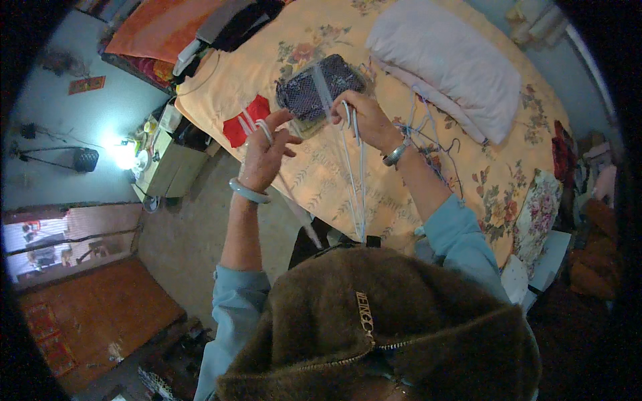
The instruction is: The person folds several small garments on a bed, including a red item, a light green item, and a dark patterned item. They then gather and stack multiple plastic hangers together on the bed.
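White cord [361, 175] runs in several strands from my right hand [363, 115] down to my waist. My right hand's fingers are curled around it, and short loops hang over them. My left hand [268, 145] has its fingers spread, with a white loop around one or more of them. White strands also cross a red piece [234, 128] just beyond my left hand; its material is unclear. A blurred pale strand [306, 223] slants between my left hand and my waist. Past my right fingertips lies a dark patterned pouch [321, 92] with a pale strip across it.
The bed's yellow floral sheet [326, 185] lies under my hands. A pale pillow [446, 65] and thin wire hangers [426, 133] are to the right. On the left stand a cabinet [175, 168] and a lit lamp [125, 153]. A dark bag [241, 25] sits at the far edge.
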Tool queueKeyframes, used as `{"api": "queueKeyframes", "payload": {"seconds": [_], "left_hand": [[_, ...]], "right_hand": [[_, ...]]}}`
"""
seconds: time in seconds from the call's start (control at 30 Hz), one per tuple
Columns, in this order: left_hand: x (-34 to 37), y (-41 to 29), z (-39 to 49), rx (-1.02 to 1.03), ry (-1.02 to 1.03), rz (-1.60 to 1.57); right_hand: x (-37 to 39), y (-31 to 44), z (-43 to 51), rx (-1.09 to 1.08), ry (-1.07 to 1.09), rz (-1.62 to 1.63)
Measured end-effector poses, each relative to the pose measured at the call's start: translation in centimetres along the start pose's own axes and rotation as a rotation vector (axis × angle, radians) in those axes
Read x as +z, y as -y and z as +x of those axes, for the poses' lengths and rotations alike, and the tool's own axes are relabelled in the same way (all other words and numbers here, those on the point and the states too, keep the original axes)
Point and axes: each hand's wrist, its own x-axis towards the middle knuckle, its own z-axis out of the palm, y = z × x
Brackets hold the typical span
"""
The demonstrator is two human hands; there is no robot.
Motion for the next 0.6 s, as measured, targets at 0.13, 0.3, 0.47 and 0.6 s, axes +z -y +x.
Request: {"api": "queueKeyframes", "payload": {"seconds": [0.13, 0.3, 0.47, 0.6], "left_hand": [[-0.9, -0.2, -0.3, 0.043, 0.012, 0.187], [1.8, -0.2, -0.5, 0.001, 0.119, 0.172], [5.6, 1.3, 0.1, -0.004, 0.032, 0.197], [7.0, 3.4, 0.4, 0.160, -0.114, 0.294]], "right_hand": [[-1.9, -1.0, 1.1, -0.060, -0.175, -0.704], [-1.8, 0.0, 1.9, 0.186, -0.167, -1.147], [0.4, 1.3, 0.4, 0.127, -0.098, -1.077], [3.0, 0.8, -1.8, 0.091, -0.056, -0.904]]}}
